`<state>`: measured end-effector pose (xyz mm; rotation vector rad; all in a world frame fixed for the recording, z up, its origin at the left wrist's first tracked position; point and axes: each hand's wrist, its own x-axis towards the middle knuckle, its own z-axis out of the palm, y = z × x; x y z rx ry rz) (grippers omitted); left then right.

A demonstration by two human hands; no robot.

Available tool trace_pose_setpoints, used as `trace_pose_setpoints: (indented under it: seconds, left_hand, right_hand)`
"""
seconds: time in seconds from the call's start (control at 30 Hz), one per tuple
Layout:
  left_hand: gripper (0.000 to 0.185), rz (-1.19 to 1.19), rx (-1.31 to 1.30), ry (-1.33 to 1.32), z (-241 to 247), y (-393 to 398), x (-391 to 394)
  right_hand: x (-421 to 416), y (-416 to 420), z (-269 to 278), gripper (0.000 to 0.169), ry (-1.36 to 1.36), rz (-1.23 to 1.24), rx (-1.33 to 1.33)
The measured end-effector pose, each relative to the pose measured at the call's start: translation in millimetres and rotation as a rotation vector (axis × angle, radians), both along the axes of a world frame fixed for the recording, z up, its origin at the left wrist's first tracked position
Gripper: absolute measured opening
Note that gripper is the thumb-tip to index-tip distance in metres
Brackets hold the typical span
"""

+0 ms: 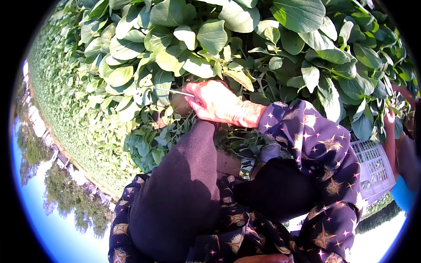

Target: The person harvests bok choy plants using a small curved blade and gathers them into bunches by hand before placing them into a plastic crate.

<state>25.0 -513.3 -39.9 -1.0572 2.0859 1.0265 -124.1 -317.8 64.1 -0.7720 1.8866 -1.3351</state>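
Observation:
My right hand (212, 100), in a dark sleeve with a star pattern, is closed around a tool whose thin metal blade (172, 91) points left into the leaves. Most of its handle is hidden in the fist. Broad-leaved green vegetable plants (213, 36) stand just beyond the hand. A brownish, shaded shape lies behind the blade; whether it is my left hand or soil is unclear. Skin also shows at the bottom edge, its part not clear. Below the right hand is my raised knee (204, 134) in dark trousers, with cut or loose greens (144, 144) to its left.
A pale plastic crate (373, 167) with slotted sides stands at the right. Beside it, at the far right, another person's arm (389, 131) reaches among the plants. My shoe (270, 152) is on the ground between the greens. Leafy rows stretch away at the left.

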Motion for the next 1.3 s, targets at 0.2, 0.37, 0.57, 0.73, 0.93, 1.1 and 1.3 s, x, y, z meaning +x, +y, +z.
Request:
trace_pose_setpoints:
  seconds: [0.2,0.37,0.57,0.73,0.93,1.1,1.3]
  left_hand:
    - [0.037,-0.089,0.168,0.013,22.3,-7.0,-30.1]
    - [0.036,-0.150,0.392,-0.015,85.0,-25.6,-38.2]
    - [0.036,-0.365,0.614,-0.095,194.3,-15.2,-60.9]
    - [0.035,-0.639,0.628,-0.111,261.9,25.5,-92.7]
    - [0.037,-1.145,0.534,0.036,297.3,97.2,-181.7]
    - [0.046,-1.788,0.527,-0.014,256.7,234.2,-162.9]
    - [0.026,-2.517,0.493,0.606,154.4,285.5,-143.2]
  right_hand:
    - [-23.4,31.8,53.4,0.015,0.190,-0.304,-0.026]
    - [-21.4,96.3,107.0,0.030,0.137,-0.542,0.246]
    - [93.4,199.6,124.9,0.033,-0.029,-1.112,0.032]
    - [190.7,220.0,60.2,0.030,-0.342,-1.434,-0.088]
    - [150.9,188.0,21.3,0.024,-0.120,-1.594,-0.268]
    - [138.6,202.6,10.5,0.038,-0.227,-1.722,-0.291]
    - [107.6,210.1,-30.7,0.030,-0.348,-1.788,-0.149]
